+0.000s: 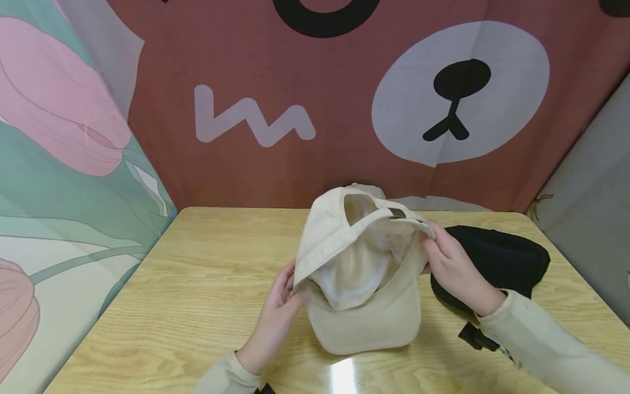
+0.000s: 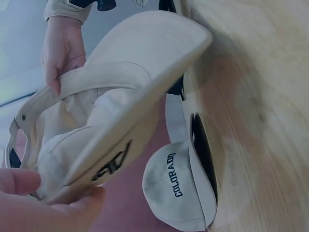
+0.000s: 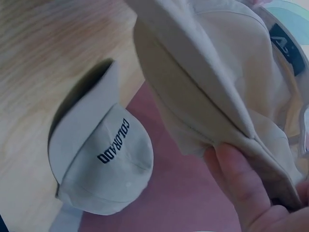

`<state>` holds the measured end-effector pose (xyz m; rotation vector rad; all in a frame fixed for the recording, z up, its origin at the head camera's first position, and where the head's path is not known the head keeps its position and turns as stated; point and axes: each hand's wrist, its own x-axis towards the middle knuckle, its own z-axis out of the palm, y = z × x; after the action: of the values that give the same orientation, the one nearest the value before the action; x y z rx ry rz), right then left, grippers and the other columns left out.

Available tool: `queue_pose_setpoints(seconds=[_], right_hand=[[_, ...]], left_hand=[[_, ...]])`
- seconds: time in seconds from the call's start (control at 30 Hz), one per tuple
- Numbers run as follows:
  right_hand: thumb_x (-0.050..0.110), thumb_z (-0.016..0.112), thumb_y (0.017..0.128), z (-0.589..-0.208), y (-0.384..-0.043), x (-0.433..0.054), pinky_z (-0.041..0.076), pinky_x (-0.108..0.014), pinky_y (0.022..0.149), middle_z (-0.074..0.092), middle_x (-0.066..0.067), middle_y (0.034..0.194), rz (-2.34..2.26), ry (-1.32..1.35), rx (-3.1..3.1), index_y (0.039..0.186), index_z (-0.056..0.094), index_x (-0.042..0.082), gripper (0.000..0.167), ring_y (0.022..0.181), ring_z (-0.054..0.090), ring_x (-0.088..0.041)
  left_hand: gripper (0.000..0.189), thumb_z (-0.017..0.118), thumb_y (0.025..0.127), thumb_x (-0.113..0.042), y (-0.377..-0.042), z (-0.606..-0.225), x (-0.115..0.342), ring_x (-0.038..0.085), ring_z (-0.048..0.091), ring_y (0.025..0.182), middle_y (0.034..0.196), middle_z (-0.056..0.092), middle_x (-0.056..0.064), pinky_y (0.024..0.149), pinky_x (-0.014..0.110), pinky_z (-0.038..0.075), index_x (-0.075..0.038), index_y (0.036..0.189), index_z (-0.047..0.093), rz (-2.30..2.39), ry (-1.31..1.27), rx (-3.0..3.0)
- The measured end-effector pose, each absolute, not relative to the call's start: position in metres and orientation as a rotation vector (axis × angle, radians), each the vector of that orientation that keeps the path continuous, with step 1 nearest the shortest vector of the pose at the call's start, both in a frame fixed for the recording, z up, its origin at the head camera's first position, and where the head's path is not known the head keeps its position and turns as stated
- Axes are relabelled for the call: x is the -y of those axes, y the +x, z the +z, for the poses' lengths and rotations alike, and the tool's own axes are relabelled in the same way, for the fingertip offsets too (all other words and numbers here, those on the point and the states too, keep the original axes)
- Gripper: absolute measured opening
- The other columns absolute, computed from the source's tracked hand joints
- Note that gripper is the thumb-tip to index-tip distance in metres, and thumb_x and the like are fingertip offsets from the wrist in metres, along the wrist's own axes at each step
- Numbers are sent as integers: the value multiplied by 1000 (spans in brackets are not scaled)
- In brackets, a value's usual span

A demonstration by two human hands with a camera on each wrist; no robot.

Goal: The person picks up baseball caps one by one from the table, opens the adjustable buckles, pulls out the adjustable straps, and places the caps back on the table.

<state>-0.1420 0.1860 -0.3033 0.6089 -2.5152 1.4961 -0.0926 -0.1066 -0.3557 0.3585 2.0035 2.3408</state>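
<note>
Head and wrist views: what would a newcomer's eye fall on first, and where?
First, probably the beige cap, held between the left hand and the right hand near the centre of the head view. Next, the big brown cartoon cloth behind the wooden table. The wrist views also show a second cap marked COLORADO, behind the held one.

Room leftward, black item (image 1: 497, 257) rightward
</note>
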Motion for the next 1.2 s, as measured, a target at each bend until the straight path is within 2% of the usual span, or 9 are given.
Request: queue_pose_setpoints(seconds=[0.23, 0.47, 0.6, 0.73, 0.9, 0.97, 1.07, 1.13, 1.2], right_hand=[[12, 29, 107, -295, -139, -185, 56, -31, 61, 49, -27, 129, 1390, 652, 2541, 146, 35, -1, 41, 90, 62, -23], [8, 29, 105, -287, -139, -183, 56, -32, 65, 41, -30, 140, 1334, 660, 2565, 150, 26, -3, 46, 106, 58, -41], [10, 33, 105, -285, -139, -182, 49, -21, 70, 40, -29, 140, 1341, 601, 2562, 150, 23, -4, 48, 107, 55, -34], [14, 42, 105, -288, -141, -181, 43, -15, 71, 47, -28, 134, 1393, 551, 2511, 148, 29, -6, 49, 104, 53, -15], [16, 49, 103, -295, -144, -181, 49, -22, 63, 64, -19, 102, 1383, 462, 2449, 124, 58, -5, 31, 79, 56, -4], [18, 49, 103, -297, -146, -180, 48, -24, 60, 61, -13, 84, 1381, 427, 2440, 113, 64, -3, 27, 71, 54, -8], [18, 49, 103, -298, -147, -178, 43, -25, 57, 49, -7, 70, 1368, 423, 2434, 114, 64, -1, 27, 64, 48, -12], [17, 48, 103, -298, -148, -176, 42, -22, 62, 56, -11, 79, 1349, 444, 2426, 120, 62, -1, 28, 71, 51, -10], [16, 48, 103, -297, -149, -175, 43, -17, 71, 63, -17, 104, 1335, 486, 2412, 132, 56, 1, 34, 90, 58, -11]], left_hand=[[62, 47, 92, 3, -100, -355, 103, 37, 35, 136, 147, 34, 28, 109, 36, 33, 7, 148, 21, 2317, 297, -2106], [50, 40, 104, -10, -100, -348, 102, 35, 32, 138, 149, 32, 26, 112, 46, 26, 7, 148, 23, 2280, 379, -2180], [49, 28, 108, -22, -97, -344, 103, 36, 29, 139, 151, 26, 23, 112, 52, 24, 3, 150, 21, 2293, 399, -2163], [52, 22, 109, -26, -96, -344, 103, 38, 29, 138, 153, 21, 23, 111, 44, 28, 2, 152, 14, 2406, 426, -2013], [54, 19, 109, -26, -96, -344, 100, 38, 24, 141, 155, 16, 24, 109, 35, 31, 3, 152, 10, 2537, 478, -1829], [54, 20, 109, -27, -95, -343, 98, 37, 23, 141, 155, 16, 24, 109, 33, 32, 3, 152, 11, 2568, 478, -1789], [54, 21, 109, -27, -93, -342, 95, 36, 24, 141, 155, 16, 24, 108, 32, 33, 4, 152, 11, 2606, 464, -1754], [55, 23, 109, -27, -91, -340, 93, 35, 26, 140, 154, 18, 24, 108, 31, 33, 5, 152, 12, 2630, 434, -1743], [55, 24, 108, -28, -90, -339, 91, 34, 29, 139, 153, 19, 24, 107, 30, 34, 5, 151, 14, 2643, 418, -1748]])
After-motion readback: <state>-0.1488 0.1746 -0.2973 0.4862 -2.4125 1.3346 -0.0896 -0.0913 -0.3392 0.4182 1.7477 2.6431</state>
